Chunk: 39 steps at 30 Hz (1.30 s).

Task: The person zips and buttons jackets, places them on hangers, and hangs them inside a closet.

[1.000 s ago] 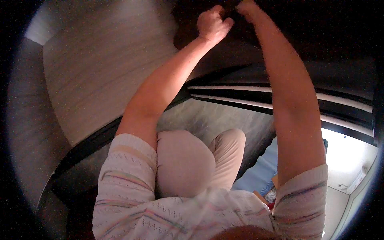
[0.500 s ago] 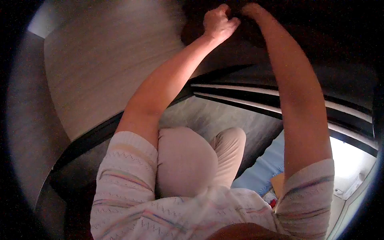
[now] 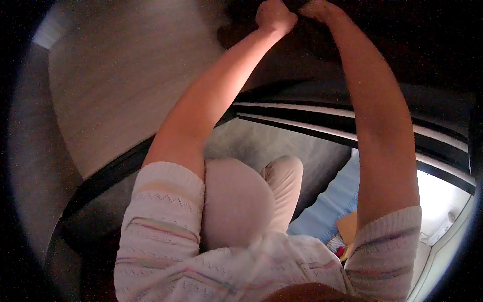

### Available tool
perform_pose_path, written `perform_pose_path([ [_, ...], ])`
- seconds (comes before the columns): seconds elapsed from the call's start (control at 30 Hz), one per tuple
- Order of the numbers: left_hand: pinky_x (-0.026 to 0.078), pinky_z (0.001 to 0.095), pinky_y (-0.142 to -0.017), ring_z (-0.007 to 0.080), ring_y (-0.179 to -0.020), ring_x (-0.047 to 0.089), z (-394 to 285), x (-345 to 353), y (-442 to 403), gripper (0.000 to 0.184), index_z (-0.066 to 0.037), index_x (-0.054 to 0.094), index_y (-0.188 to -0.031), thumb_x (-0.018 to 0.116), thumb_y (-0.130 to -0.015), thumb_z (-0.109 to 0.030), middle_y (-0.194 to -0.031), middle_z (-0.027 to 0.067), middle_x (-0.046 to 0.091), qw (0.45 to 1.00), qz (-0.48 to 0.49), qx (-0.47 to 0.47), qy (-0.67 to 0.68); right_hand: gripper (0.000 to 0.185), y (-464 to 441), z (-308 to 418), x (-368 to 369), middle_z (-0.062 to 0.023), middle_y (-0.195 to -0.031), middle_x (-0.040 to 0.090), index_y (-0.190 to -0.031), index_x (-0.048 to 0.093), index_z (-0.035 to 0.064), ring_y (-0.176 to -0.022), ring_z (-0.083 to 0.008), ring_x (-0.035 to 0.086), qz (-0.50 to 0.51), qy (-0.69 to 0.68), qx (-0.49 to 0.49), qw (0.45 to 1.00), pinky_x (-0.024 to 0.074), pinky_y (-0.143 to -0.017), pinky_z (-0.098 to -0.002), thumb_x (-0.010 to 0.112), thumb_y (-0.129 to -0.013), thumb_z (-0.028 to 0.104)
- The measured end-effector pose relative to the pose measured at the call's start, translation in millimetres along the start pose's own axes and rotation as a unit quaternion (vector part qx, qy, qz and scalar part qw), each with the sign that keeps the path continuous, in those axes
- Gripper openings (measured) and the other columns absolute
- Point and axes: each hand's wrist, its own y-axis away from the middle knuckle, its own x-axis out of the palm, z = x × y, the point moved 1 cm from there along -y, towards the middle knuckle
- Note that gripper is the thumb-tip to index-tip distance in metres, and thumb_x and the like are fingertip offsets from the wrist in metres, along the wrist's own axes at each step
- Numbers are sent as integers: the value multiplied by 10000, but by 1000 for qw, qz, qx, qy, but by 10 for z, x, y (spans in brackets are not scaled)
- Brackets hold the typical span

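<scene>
Both arms stretch up and away from me to the top edge of the view. My left hand (image 3: 275,18) is closed in a fist, partly cut off by the frame, against a dark, unlit area. Close beside it on the right, my right hand (image 3: 317,9) has its fingers drawn together, dim and pointing toward the left hand. A dark mass (image 3: 302,48), perhaps cloth, lies around and below the hands; its kind does not show. Whatever the fingers hold is lost in the darkness.
A pale wood-look panel (image 3: 136,80) stands on the left. Black and light parallel rails (image 3: 302,113) run below the dark area. My bent knee (image 3: 236,201) is over a grey floor (image 3: 241,138). A blue sheet (image 3: 327,206) and a power strip (image 3: 443,229) lie lower right.
My left hand has moved slightly up, more of it now beyond the top edge. The right hand has shifted a little left and up. The view has moved slightly.
</scene>
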Motion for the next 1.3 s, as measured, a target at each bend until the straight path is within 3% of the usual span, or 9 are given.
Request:
perform_pose_path([
  [0.2,443,492,-753,408,-904,548,16,108,-73,332,3,520,-1035,541,-774,-202,-923,242,590,990,-100,47,82,268,243,120,-263,-149,-1060,592,-971,639,34,-986,-277,554,74,12,-21,997,412,-839,-394,436,-817,116],
  [0.4,442,499,-724,425,-883,546,-85,167,11,294,-16,534,-980,426,-839,-251,-908,247,588,989,-86,24,118,280,829,491,-750,-153,-1088,585,-985,636,23,-1008,-278,546,157,52,-49,985,404,-857,-391,421,-830,112],
  [0.5,445,498,-710,426,-867,549,-130,104,112,280,-27,536,-964,475,-812,-253,-888,238,592,959,-102,64,256,245,1109,644,-932,-158,-1036,601,-943,646,20,-957,-287,568,144,83,-37,985,435,-802,-390,449,-815,91],
  [0.6,446,488,-722,415,-878,549,53,196,104,284,-35,530,-975,524,-775,-236,-903,227,591,994,-48,67,78,203,1333,653,-1011,-159,-979,617,-898,652,16,-897,-301,593,110,105,-19,988,472,-736,-397,485,-798,74],
  [0.7,441,480,-753,401,-913,544,35,168,151,302,-47,523,-1007,552,-744,-192,-954,220,584,995,-46,22,91,175,1280,658,-1007,-158,-917,631,-872,650,20,-827,-308,620,49,182,-44,981,507,-661,-409,503,-784,55],
  [0.83,440,475,-776,391,-938,538,-37,-26,284,360,-59,507,-1077,556,-736,-163,-982,221,576,990,-52,43,122,188,1325,412,-1367,-198,-914,610,-891,622,-6,-847,-359,585,-29,-23,96,995,476,-660,-429,530,-736,50],
  [1.07,440,450,-824,382,-966,518,138,152,208,481,-39,486,-1132,624,-687,-162,-1035,208,543,998,-32,52,-8,217,1275,526,-1465,-156,-957,615,-933,630,33,-867,-315,590,137,137,136,972,485,-676,-414,531,-809,181],
  [1.23,427,451,-850,349,-1013,500,-35,-6,264,476,-18,472,-1139,626,-706,-143,-1102,205,504,997,39,65,24,218,1142,382,-1205,-127,-957,629,-939,648,58,-882,-285,604,75,228,104,965,492,-659,-405,537,-801,185],
  [1.3,461,438,-800,339,-938,547,170,261,154,462,-46,521,-1103,655,-685,-189,-1012,194,559,990,-48,127,-38,206,1120,301,-1199,-123,-954,633,-925,656,62,-886,-285,607,79,218,112,966,495,-653,-400,536,-784,153],
])
